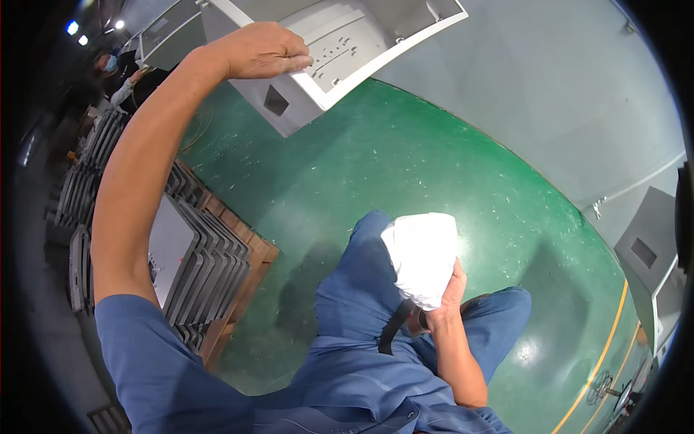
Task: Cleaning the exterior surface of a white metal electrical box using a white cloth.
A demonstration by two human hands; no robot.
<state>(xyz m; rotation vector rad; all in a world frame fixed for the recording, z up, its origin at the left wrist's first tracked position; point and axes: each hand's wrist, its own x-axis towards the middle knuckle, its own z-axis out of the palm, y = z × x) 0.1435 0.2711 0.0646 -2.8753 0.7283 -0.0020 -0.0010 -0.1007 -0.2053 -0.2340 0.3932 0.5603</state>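
Note:
My left hand (264, 52) reaches up and forward to a light grey metal cabinet shell (295, 108). Its fingers are curled together over the shell's near left rim. The shell is open on top, with a square cutout in its side and small slots in its inner panel. In front of my waist, my right hand (450, 295) grips a bulky white cloth bundle (423, 253) from its lower right side. Whatever the cloth may cover is hidden. A black strap or hose (394, 329) hangs just below the bundle.
Grey metal panels (213, 267) are stacked on a wooden pallet (242, 271) at my left, with more stacks beyond. A masked person (119, 76) is at the far left. Another grey shell (647, 253) stands at the right, near a yellow floor line (601, 362).

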